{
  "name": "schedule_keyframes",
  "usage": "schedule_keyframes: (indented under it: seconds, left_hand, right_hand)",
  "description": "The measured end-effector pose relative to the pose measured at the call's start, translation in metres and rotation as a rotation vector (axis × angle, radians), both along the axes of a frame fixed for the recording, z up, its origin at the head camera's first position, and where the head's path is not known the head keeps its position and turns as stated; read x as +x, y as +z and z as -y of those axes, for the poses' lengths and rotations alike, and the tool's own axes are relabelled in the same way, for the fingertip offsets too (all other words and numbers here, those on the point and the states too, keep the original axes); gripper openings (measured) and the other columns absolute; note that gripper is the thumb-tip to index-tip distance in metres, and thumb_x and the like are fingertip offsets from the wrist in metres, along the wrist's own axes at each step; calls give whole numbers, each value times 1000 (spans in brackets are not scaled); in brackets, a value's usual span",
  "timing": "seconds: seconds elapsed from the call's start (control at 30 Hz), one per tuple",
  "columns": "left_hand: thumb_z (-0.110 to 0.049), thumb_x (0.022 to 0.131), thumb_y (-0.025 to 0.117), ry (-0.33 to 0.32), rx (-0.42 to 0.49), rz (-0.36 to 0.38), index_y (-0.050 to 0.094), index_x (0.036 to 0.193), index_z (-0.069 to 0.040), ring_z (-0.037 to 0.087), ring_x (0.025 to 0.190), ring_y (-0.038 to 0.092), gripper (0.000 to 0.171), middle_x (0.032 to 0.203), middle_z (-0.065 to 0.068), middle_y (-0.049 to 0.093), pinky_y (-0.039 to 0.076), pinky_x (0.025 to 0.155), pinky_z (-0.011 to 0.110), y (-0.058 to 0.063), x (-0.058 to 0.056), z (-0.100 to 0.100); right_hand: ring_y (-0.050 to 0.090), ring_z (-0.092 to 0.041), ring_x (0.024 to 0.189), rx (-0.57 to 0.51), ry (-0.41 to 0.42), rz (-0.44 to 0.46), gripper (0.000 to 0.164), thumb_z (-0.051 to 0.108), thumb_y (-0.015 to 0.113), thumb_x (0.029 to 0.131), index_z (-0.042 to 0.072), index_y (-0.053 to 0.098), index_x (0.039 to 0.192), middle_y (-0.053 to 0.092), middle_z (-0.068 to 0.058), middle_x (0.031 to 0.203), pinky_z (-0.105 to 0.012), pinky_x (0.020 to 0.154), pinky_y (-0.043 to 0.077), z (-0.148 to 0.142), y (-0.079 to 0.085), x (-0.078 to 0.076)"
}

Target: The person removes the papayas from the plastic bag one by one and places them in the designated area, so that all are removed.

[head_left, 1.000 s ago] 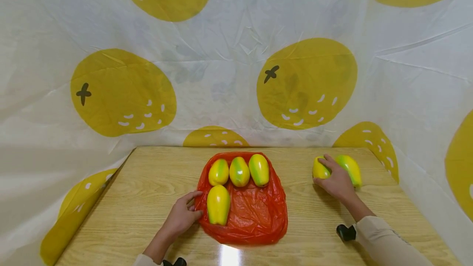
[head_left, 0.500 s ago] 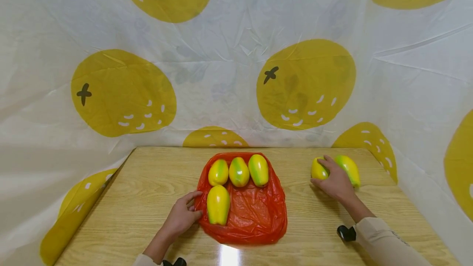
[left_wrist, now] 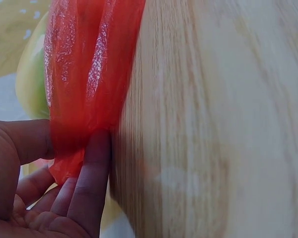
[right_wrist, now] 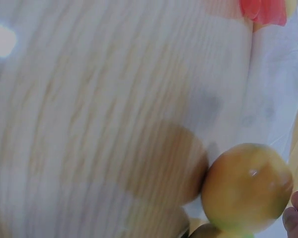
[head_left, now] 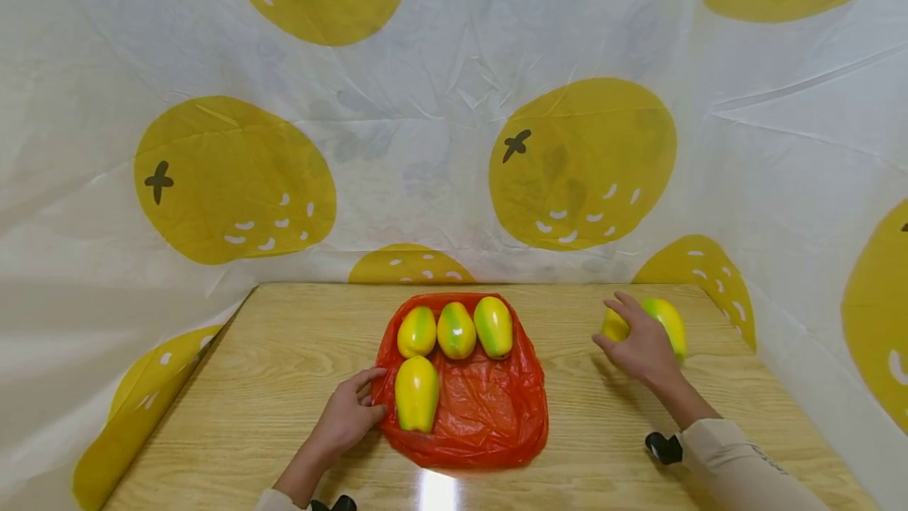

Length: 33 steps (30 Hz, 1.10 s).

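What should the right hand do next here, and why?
Perhaps the right hand should close round the left loose fruit: its fingers look spread, with no clear grip, while the left hand pinches the red bag, which has room.

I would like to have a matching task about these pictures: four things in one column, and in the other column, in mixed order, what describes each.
1. Left hand
2. Right hand
3. Red plastic
4. Backdrop cloth

A. Bears four yellow-green fruits
B. Pinches an edge of the plastic
C. White, printed with large yellow shapes
D. Is at the two other fruits, on the right side of the table

Right pairs: 1-B, 2-D, 3-A, 4-C
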<state>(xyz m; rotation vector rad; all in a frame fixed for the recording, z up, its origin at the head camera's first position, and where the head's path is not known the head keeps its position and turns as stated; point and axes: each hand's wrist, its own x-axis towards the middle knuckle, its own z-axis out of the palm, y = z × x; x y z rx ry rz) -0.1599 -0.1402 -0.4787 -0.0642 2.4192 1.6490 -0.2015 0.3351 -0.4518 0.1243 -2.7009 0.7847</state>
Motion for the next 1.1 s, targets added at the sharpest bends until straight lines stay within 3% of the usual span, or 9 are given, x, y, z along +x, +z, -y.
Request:
schedule_keyframes:
  seconds: [0.37,0.9,1.1]
  left_hand:
    - [5,85,71,0,1,-5,56,145,-3,27,112,69,62,158,31,44,63,78,33,0,0,0]
    - [4,86,70,0,-4,7,56,146,-4,24,106,68,62,157,30,45,60,71,29,-1,1,1]
    - [4,87,70,-1,-5,13,55,147,-4,23,104,66,62,158,30,44,60,70,29,0,0,1]
  right_hand:
    - [39,-53,147,-154,61,36,66,20,80,89,-1,56,147,43,-26,162,-70,113,38,29,9,10]
    - [45,-47,147,-216,130,70,68,20,82,88,3,56,148,50,-21,159,-67,113,42,72,16,27]
    - [43,-45,149,-284,183,81,67,18,83,88,2,56,148,50,-22,158,-62,114,42,84,17,33]
